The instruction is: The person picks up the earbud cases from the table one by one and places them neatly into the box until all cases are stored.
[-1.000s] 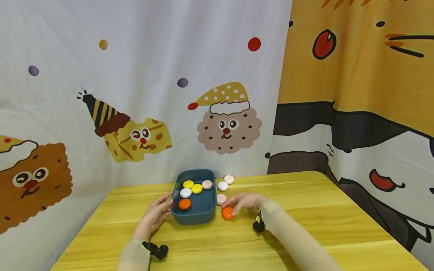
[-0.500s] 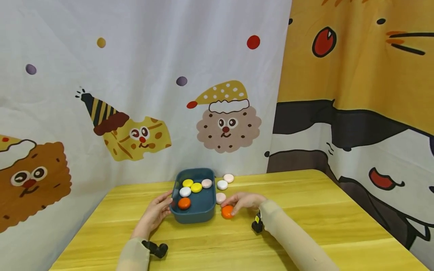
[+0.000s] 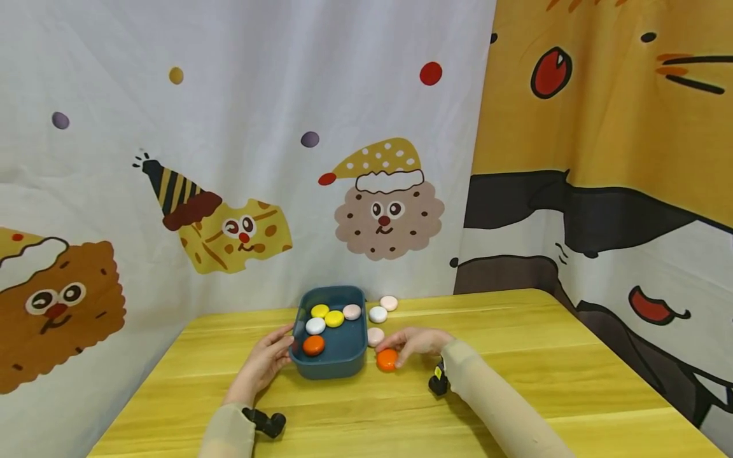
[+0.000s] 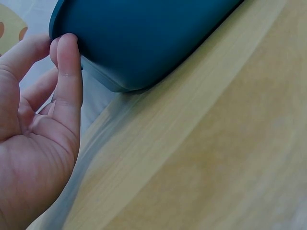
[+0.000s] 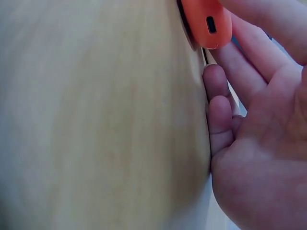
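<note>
A dark blue-green rectangular box [image 3: 331, 370] stands on the table, holding several glossy round pieces in yellow, white, pale pink and orange. My left hand [image 3: 265, 362] rests against its left side. Seen from the left wrist, the fingers [image 4: 69, 76] touch the box's wall near the rim [image 4: 53, 21] and look only slightly bent. Right of the box, my right hand [image 3: 417, 343] holds an orange round device [image 3: 386, 360] between thumb and fingers, low at the tabletop. A small dark charging port [image 5: 211, 24] shows on its edge in the right wrist view.
Beyond the right hand, a pale pink piece [image 3: 375, 336], a white piece [image 3: 378, 314] and another pale pink piece [image 3: 389, 303] lie along the box's right side. The wooden table [image 3: 515, 356] ends at a cartoon-printed curtain [image 3: 246, 127]. Each wrist wears a black camera mount.
The view shifts slightly with the head. Both hands, the box and the orange device keep their places relative to each other.
</note>
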The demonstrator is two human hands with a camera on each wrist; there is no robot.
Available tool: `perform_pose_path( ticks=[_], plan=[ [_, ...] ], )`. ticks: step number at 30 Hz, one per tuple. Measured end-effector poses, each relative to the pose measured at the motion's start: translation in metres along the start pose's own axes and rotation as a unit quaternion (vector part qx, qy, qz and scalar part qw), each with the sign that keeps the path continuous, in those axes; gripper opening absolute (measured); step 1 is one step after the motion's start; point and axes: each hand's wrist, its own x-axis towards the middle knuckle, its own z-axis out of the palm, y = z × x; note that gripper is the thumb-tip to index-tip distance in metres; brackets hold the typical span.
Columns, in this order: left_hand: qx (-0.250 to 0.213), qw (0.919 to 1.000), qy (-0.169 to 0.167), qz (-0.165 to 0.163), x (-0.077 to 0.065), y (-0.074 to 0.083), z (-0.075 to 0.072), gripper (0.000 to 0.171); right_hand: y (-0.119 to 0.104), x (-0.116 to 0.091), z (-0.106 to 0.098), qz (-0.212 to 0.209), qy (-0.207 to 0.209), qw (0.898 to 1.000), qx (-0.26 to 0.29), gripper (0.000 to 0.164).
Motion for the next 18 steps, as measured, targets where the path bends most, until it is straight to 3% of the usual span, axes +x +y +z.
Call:
perform_pose_path(
  ticks=[18],
  plan=[
    [0.009, 0.9999, 0.008, -0.003, 0.0017, 0.0012, 0.0001, 0.058, 0.0022, 0.0001, -0.0080, -0.017, -0.021, 1.000, -0.008, 0.054]
  ],
)
